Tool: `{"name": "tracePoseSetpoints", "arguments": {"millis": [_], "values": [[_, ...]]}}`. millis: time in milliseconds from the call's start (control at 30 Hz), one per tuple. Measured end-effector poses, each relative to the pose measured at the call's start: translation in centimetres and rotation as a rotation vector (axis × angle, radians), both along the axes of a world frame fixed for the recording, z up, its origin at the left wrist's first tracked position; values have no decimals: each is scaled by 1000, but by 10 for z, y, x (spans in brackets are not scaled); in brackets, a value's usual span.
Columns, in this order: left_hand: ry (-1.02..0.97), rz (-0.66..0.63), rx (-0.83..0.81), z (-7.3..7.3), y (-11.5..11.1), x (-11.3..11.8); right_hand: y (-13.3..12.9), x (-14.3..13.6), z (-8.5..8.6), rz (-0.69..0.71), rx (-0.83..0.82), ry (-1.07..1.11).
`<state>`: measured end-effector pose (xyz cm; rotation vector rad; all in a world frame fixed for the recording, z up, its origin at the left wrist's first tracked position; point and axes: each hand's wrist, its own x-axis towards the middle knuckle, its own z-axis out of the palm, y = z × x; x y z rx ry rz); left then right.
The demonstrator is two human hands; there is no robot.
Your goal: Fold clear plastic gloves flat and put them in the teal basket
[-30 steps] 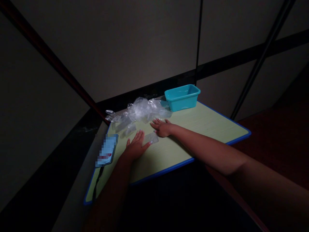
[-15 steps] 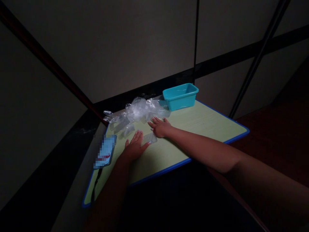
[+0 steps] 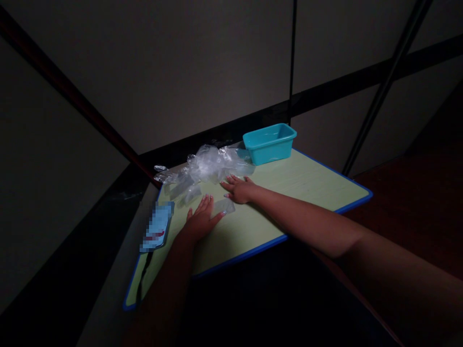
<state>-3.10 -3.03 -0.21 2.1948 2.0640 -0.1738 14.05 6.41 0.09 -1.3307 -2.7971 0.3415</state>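
My left hand (image 3: pixel 200 220) lies with fingers spread on the pale tabletop (image 3: pixel 311 188), its thumb touching a small flat piece of clear plastic (image 3: pixel 224 206). Farther to the right, my right hand (image 3: pixel 240 190) rests palm down with its fingers apart, close to that piece's far right side. Just beyond both hands is a loose heap of crumpled clear plastic bags (image 3: pixel 208 164). The fingertips of my right hand are at the heap's near edge; whether they touch it I cannot tell. Neither hand grips anything.
A turquoise plastic basket (image 3: pixel 271 149) stands at the table's back right, beside the bags. At the left edge lies a phone-like flat object (image 3: pixel 158 229), partly blurred out, with a black strap (image 3: pixel 143 274). Wall panels (image 3: pixel 217 62) rise behind the table, which has a blue rim.
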Motion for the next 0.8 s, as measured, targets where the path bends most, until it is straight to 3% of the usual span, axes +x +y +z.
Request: {"name": "tracePoseSetpoints", "arguments": {"millis": [233,400,800], "values": [[6,-1,13,-2,0,-1,0,3,1,64,25,59],[2,0,9,-1,-1,-1,0,8,8,150,-48,-14],[17,-8,18,-1,0,0,-1,18,20,180,-200,-51]]}}
